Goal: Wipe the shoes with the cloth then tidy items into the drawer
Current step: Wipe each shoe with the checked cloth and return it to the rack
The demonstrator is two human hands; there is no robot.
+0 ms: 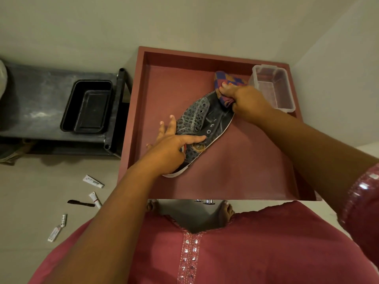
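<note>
The right hand (244,99) is closed around a bunched checked cloth (225,80) and presses it against the toe end of a dark grey shoe (201,128), while the left hand (172,146) lies on the shoe's heel end with fingers spread and nearly straight, steadying rather than gripping it. The shoe lies on its side near the middle of an open reddish drawer (246,181). Wiping looks under way rather than finished; only one shoe is in view, so a second may remain. Tidying seems hardly begun: several small tubes (93,181) and a black pen (81,203) lie scattered on the pale floor (30,191) to the left. A clear plastic box (272,87) sits in the drawer's far right corner. A dark rack (41,109) holding a black tray (87,106) stands against the plain wall (184,23).
</note>
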